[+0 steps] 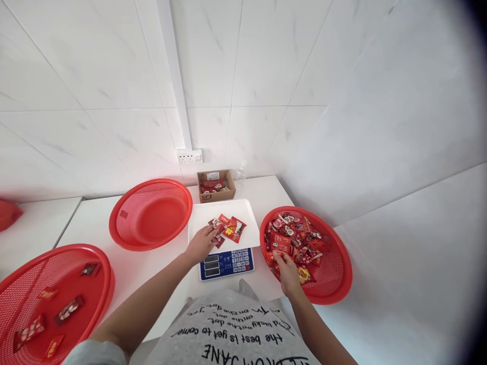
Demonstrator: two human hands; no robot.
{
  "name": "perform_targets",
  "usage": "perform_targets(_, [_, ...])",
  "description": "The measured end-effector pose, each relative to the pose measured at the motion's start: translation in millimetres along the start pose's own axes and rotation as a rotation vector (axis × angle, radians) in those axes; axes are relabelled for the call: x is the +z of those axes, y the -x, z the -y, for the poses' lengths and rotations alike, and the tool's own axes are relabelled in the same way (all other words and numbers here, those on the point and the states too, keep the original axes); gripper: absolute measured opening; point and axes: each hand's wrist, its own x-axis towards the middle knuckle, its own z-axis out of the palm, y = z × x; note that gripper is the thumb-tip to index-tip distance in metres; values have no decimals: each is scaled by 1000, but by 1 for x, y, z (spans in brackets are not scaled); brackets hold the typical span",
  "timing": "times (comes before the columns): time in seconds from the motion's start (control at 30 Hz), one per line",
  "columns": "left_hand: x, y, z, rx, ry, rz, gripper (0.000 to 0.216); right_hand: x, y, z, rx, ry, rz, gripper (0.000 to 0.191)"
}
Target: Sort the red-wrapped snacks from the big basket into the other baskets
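Note:
A white weighing scale [224, 263] with a blue keypad stands in front of me. On its white tray [198, 213] lie several red snack packets [235, 229]. My left hand [201, 245] rests at the left side of these packets, its fingers loosely stretched and touching a dark red one. To the right, a red plastic basket [338, 276] holds a heap of small red wrapped packets [300, 233]. My right hand [288, 271] is at its near left side, thumb and fingers pinched on a red packet [280, 254] that they partly cover.
An open cardboard box [211, 197] with red packets stands behind the scale by the wall. To the left are a red basket [152, 246] with none in it and a nearer red basket [108, 284] with several scattered packets. A socket [189, 156] is on the tiled wall.

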Motion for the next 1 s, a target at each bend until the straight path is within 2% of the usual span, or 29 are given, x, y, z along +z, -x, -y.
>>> perform_targets(0.13, [13, -12, -18, 13, 32, 1, 39, -2, 0, -1, -18, 31, 15, 37])
perform_targets(0.27, [10, -12, -17, -78, 83, -5, 41, -4, -1, -2, -19, 22, 24, 36])
perform_targets(0.37, [6, -6, -13, -139, 135, -23, 30, -5, -3, -2, 4, 19, 25, 35])
perform_targets(0.53, [-14, 5, 12, -260, 153, -194, 23, -5, -4, -2, 7, 21, 41, 33])
perform_targets(0.73, [-48, 11, 53, -474, -4, -402, 31, -5, -4, -2, 20, 12, 43, 33])
perform_targets(0.83, [-44, 4, 47, -403, -80, -394, 32, -5, -4, -1, 36, 10, 41, 33])
perform_targets(1.0, [-6, -25, 3, -85, -87, -181, 36, -4, -3, 0, 44, 15, 31, 33])
